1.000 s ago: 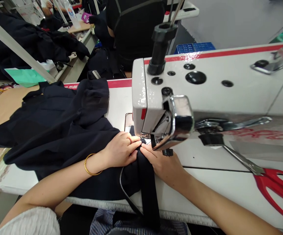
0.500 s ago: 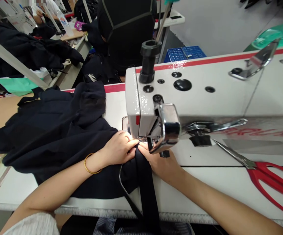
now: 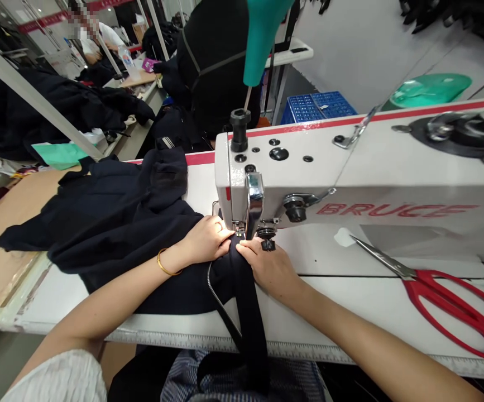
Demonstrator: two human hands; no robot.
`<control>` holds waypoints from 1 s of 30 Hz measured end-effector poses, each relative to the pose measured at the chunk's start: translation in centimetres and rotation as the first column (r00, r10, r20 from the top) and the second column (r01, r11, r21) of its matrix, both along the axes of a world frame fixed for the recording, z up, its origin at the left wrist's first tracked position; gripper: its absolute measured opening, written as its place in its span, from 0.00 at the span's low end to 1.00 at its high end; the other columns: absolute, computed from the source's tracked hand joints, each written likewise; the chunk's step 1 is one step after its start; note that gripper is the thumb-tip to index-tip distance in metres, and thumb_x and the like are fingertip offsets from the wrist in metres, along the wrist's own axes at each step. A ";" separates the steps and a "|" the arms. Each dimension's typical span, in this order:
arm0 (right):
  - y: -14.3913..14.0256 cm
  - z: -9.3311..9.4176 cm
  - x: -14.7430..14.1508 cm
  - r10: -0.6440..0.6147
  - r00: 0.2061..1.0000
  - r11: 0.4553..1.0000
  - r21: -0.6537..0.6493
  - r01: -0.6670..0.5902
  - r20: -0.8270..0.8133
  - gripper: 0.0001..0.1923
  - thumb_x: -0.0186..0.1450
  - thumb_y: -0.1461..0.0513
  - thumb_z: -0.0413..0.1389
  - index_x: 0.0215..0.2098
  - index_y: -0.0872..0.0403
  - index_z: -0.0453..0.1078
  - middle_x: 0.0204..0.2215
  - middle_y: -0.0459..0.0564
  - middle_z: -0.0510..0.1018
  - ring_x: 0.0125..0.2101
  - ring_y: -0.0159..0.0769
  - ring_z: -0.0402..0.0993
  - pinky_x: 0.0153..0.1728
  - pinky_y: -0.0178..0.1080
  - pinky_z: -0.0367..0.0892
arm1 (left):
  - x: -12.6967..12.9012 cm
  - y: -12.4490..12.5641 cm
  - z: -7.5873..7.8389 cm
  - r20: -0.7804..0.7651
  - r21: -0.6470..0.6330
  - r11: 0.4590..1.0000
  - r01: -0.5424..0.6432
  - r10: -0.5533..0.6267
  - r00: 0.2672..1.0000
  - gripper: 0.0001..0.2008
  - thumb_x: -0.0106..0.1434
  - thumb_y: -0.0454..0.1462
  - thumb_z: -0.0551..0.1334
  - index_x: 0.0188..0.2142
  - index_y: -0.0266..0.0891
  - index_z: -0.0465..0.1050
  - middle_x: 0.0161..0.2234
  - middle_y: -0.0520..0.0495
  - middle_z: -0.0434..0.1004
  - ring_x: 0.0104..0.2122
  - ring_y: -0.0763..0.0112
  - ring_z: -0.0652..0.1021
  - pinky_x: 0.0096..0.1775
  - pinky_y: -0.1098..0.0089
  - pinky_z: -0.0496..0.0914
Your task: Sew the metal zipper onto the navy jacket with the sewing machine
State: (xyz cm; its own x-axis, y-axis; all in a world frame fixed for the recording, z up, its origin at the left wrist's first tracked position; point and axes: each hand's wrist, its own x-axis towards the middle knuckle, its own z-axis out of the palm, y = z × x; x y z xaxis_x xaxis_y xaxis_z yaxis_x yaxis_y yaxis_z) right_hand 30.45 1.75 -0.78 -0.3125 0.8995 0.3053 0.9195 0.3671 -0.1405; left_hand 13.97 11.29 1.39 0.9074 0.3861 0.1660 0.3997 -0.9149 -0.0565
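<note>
A dark navy garment (image 3: 120, 218) lies bunched over the left of the sewing table, running under the head of a white sewing machine (image 3: 292, 178). My left hand (image 3: 206, 240), with a gold bangle at its wrist, rests on the cloth, fingers closed on it just in front of the presser foot (image 3: 239, 228). Close beside it, my right hand (image 3: 271, 268) has its fingertips together on a dark fabric strip (image 3: 250, 318) hanging over the front edge. A zipper (image 3: 216, 296) with metallic-looking teeth trails below my left hand. The right fingers are partly hidden behind machine parts.
Red-handled scissors (image 3: 417, 279) lie right of my right hand, blades pointing towards the machine. A teal-handled tool (image 3: 262, 44) stands at the machine head. Behind are a blue crate (image 3: 321, 106), a black-covered chair (image 3: 216, 67) and a person (image 3: 103, 39) at another table.
The camera view has shifted, bringing more of the machine's arm and the teal handle into sight. Both hands stay beside the presser foot, still on the fabric.
</note>
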 end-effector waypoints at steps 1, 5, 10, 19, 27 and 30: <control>-0.2 -0.1 0.0 -0.011 1.000 1.000 -0.006 0.011 -0.005 0.12 0.59 0.72 0.46 0.32 0.54 0.68 0.26 0.48 0.71 0.30 0.35 0.64 0.29 0.37 0.53 | -0.2 -0.3 0.4 -0.026 -0.009 1.000 -0.005 0.004 1.000 0.11 0.60 0.38 0.52 0.33 0.35 0.71 0.31 0.43 0.72 0.34 0.64 0.71 0.37 0.64 0.65; -1.5 -0.1 -0.3 -0.040 0.987 0.995 -0.096 0.026 -0.156 0.07 0.58 0.70 0.49 0.24 0.55 0.64 0.22 0.45 0.68 0.26 0.33 0.62 0.29 0.36 0.52 | -1.7 -2.5 2.5 -0.061 -0.143 0.990 0.017 -0.026 0.998 0.09 0.61 0.36 0.53 0.33 0.35 0.71 0.38 0.45 0.72 0.42 0.65 0.70 0.44 0.64 0.64; -4.0 0.7 -1.6 0.380 0.890 0.894 -0.149 -0.423 -0.252 0.05 0.59 0.63 0.51 0.30 0.55 0.67 0.33 0.50 0.70 0.37 0.36 0.62 0.39 0.38 0.56 | -2.9 -4.3 4.4 -0.117 -0.289 0.957 0.018 -0.054 0.992 0.10 0.61 0.33 0.52 0.38 0.37 0.70 0.41 0.48 0.72 0.43 0.70 0.69 0.48 0.66 0.61; -3.5 -0.6 -3.6 0.113 0.994 0.987 0.116 -0.113 0.000 0.12 0.60 0.71 0.44 0.36 0.62 0.69 0.36 0.60 0.70 0.40 0.44 0.61 0.40 0.43 0.56 | 0.2 -2.4 4.9 -0.206 -0.385 0.923 -0.008 -0.078 0.975 0.07 0.58 0.33 0.53 0.29 0.34 0.70 0.30 0.46 0.72 0.33 0.69 0.72 0.39 0.70 0.64; -2.6 0.6 -3.6 0.070 0.977 0.991 -0.099 -0.091 -0.200 0.08 0.59 0.59 0.55 0.33 0.55 0.69 0.35 0.52 0.72 0.41 0.42 0.65 0.40 0.41 0.59 | 1.4 -1.4 6.1 -0.316 -0.568 0.805 -0.169 -0.024 0.948 0.15 0.64 0.38 0.46 0.31 0.37 0.70 0.30 0.50 0.74 0.29 0.74 0.71 0.33 0.76 0.62; -3.6 0.8 -4.7 0.363 0.917 0.923 -0.069 -0.378 -0.168 0.08 0.59 0.59 0.54 0.36 0.52 0.69 0.36 0.50 0.72 0.41 0.41 0.66 0.43 0.43 0.59 | 1.9 -1.4 6.7 -0.388 -0.568 0.794 -0.216 -0.028 0.921 0.21 0.65 0.45 0.45 0.28 0.36 0.69 0.28 0.49 0.73 0.26 0.74 0.70 0.30 0.75 0.60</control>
